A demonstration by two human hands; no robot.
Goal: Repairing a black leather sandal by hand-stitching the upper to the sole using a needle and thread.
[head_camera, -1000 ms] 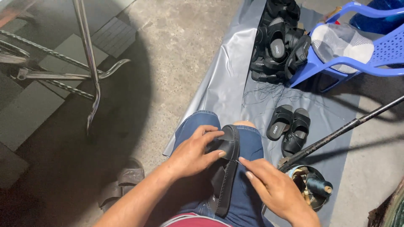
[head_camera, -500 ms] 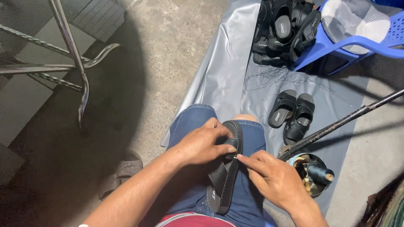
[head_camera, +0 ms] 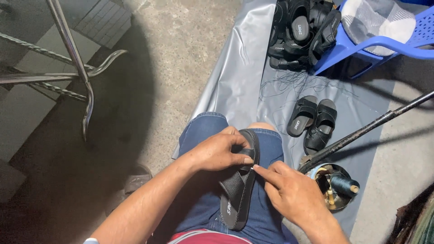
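On lap, black sandal [head_camera: 238, 190], both hands [head_camera: 220, 151] gripping

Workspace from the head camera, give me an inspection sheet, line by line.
Surface: grey sheet spread on concrete floor.
Job's things: black sandal lying on the lap.
Clutter: pair of sandals, sandal pile, bowl with a thread spool, loose threads.
Hands: left hand grips the sandal's toe end; right hand pinches at its strap edge.
Cables: nothing seen.
Surroundings: blue plastic chair, metal frame, dark rod.
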